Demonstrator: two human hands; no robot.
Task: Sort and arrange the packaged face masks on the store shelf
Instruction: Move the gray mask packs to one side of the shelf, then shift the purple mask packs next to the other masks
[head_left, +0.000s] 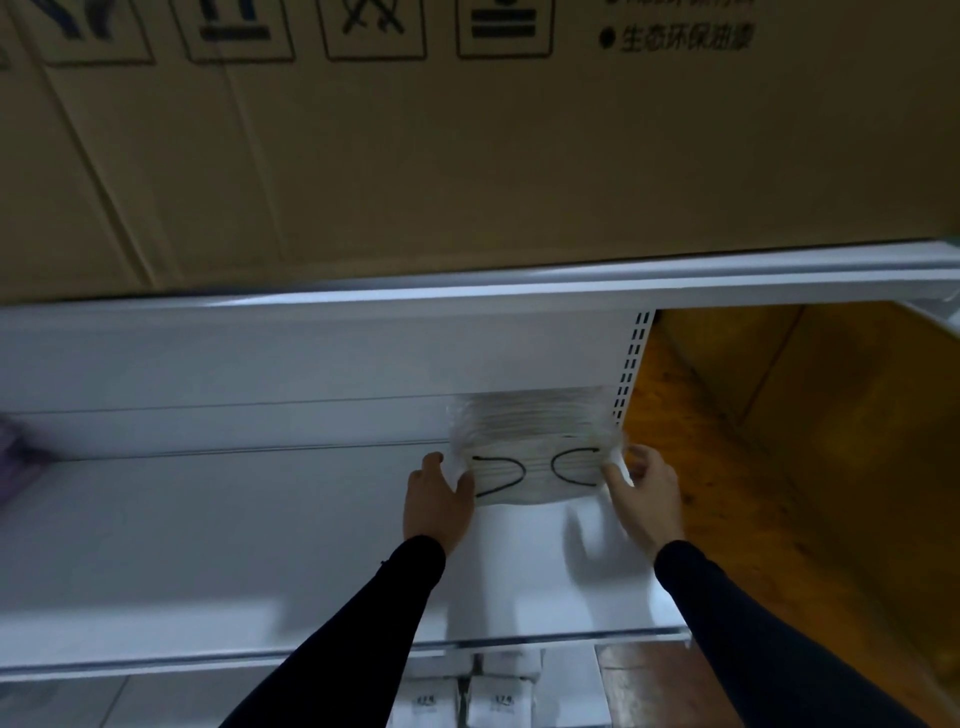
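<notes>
Black-sleeved hands (439, 493) (649, 493) flanking mask pack (537, 475)

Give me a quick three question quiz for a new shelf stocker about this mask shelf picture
1. True or false: both hands hold the mask pack.
2. Where on the white shelf does the pack sit? A) far left B) right end, by the perforated upright
3. What rests on the shelf above?

Key:
1. True; left hand and right hand grip its ends.
2. B
3. A cardboard box.

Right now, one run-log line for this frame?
left hand + right hand: gripping mask pack ends | location: white shelf, right end | stage: placing
</notes>
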